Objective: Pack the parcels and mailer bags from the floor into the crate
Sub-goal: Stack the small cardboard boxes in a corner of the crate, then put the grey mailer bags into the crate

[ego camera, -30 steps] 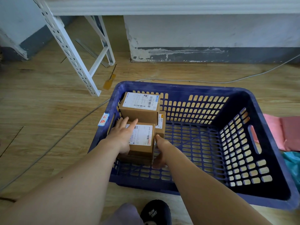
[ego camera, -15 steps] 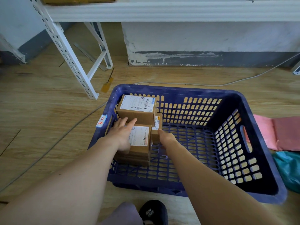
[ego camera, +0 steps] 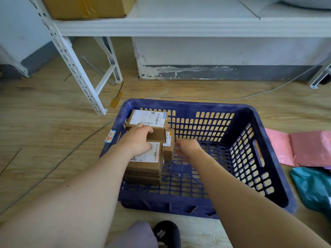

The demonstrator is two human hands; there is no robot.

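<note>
Cardboard, brown, under the fingers [ego camera: 149,130] of the left hand [ego camera: 138,140]: they curl together over the far edge of the near stack [ego camera: 143,167] of parcels. The thumb lies on its top label and the knuckles touch the far parcel [ego camera: 148,119]. Half a second ago these fingers lay straight on that label.

Right hand [ego camera: 188,149]: fingers loosely spread, blurred, holding nothing. It has come off the stack's right side, which it was pressing, and now hangs just beside the slim parcel [ego camera: 169,145] standing on edge.

Judgement: squaring-up of the stack is ending, and the right hand is free for the next item.

Location: all parcels sit against the left wall of the blue crate [ego camera: 197,104], the far parcel in its far-left corner.

Outstanding: pink mailer bags [ego camera: 304,149] and a teal mailer bag [ego camera: 313,187] lie on the floor [ego camera: 44,122] just right of the crate, so packing looks far from done.

Room:
- wood-look flooring
- white slotted shelving upright [ego camera: 71,56]
- shelf board [ego camera: 179,25] bearing a taped carton [ego camera: 86,6]
- white cable [ego camera: 250,95] behind the crate
- black shoe [ego camera: 166,233] nearest the camera
</note>
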